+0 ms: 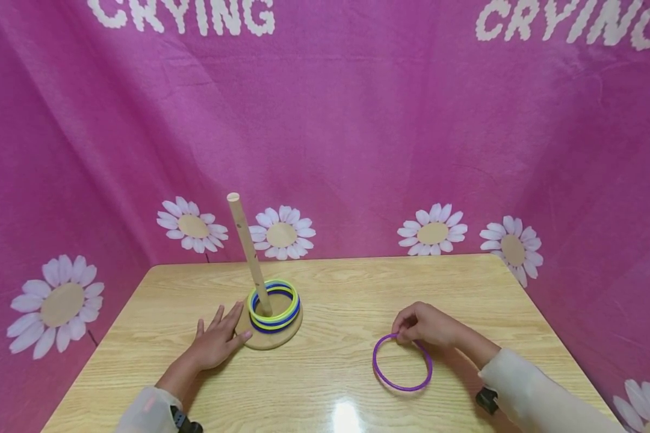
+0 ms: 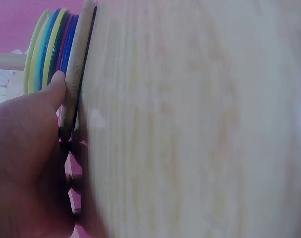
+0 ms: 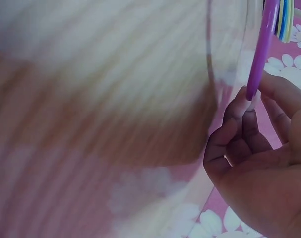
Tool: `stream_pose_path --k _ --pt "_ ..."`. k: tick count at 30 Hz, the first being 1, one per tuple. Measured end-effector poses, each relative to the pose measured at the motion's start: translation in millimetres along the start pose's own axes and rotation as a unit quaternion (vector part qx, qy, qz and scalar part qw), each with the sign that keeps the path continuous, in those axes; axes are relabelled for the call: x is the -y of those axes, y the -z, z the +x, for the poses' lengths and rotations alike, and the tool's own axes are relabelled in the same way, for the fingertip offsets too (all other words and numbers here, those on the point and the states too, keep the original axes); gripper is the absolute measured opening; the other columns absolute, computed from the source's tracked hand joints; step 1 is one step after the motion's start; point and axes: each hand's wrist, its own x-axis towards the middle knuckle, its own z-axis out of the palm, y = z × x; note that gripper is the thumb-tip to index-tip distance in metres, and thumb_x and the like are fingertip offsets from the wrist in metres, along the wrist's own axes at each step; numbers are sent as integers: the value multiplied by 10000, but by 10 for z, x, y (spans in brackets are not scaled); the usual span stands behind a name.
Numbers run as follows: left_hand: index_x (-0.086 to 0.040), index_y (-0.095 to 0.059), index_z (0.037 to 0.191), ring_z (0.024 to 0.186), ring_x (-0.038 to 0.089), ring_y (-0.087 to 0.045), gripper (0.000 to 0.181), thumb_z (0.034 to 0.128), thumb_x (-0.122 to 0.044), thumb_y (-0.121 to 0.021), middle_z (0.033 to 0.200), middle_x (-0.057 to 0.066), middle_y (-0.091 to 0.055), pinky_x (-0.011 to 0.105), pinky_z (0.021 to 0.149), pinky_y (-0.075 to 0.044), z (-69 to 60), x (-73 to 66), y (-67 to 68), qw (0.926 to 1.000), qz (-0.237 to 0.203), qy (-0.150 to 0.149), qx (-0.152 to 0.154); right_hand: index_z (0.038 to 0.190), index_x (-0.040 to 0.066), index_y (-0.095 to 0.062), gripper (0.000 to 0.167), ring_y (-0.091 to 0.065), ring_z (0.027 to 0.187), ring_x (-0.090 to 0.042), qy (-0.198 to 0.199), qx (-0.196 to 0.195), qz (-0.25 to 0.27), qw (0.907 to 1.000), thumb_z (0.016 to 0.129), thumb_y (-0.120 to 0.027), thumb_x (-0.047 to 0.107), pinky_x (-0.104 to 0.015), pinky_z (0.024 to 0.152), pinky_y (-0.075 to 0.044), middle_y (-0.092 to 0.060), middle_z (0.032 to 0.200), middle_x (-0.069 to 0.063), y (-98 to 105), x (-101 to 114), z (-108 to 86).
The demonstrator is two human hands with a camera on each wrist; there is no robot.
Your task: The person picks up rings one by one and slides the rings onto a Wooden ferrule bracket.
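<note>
My right hand (image 1: pixel 430 325) pinches the far edge of a purple ring (image 1: pixel 375 365) between thumb and fingers. In the right wrist view the purple ring (image 3: pixel 264 49) stands edge-on, caught at the fingertips. On the left, a round wooden base (image 1: pixel 264 344) carries a tall wooden post (image 1: pixel 247 249). Several coloured rings (image 1: pixel 297 310) lie stacked around the post's foot, a yellow-green one on top. My left hand (image 1: pixel 213 346) has its fingers spread beside the base, and its thumb rests against the rim. The left wrist view shows yellow, teal, blue, green and purple rings (image 2: pixel 46 49) in the stack.
A light wood-grain table (image 1: pixel 330 300) bears everything. Behind and at both sides hangs a pink curtain (image 1: pixel 346 150) with white daisies and lettering. Glare (image 1: pixel 346 416) shines at the table's front middle. The purple ring is well to the right of the stand.
</note>
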Motion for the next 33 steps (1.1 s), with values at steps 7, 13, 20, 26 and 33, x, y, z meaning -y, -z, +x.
stream_pose_path --k 7,13,20,26,33 --pt "-71 -157 1659 1569 474 -25 921 1022 -686 -412 1708 157 -197 796 1109 96 4 -13 5 10000 -25 -4 5 961 -56 -753 74 -584 671 -124 18 -160 -158 9997 908 -703 -41 -195 579 -488 -682 800 -198 22 128 212" --pt "-68 -145 1660 1566 482 -15 892 1040 -645 -422 1707 174 -187 796 1109 101 -23 -73 56 9999 -13 45 95 954 -49 -759 75 -506 680 -77 131 -509 -428 9977 890 -725 -29 -195 589 -416 -638 748 -33 58 344 475" --pt "-56 -152 1656 1559 500 -17 879 1046 -621 -436 1700 201 -187 795 1104 112 -56 -92 63 10000 -79 -51 21 950 39 -780 60 -543 746 -94 330 -699 -535 9956 912 -733 40 -239 656 -463 -708 809 -2 77 696 752" --pt "-67 -145 1659 1564 490 -13 898 1036 -648 -429 1704 185 -186 790 1107 112 -28 -52 30 10000 -82 -22 15 993 43 -782 89 -589 795 -110 281 -954 -438 9941 920 -732 58 -274 704 -488 -747 852 -9 54 1100 951" --pt "-71 -151 1660 1570 474 -26 911 1029 -673 -416 1707 162 -197 785 1116 99 -17 -22 12 10000 -35 -23 -32 1023 -22 -759 139 -649 826 -103 579 -1185 -209 9910 897 -707 4 -258 719 -510 -773 925 -102 40 1568 1189"
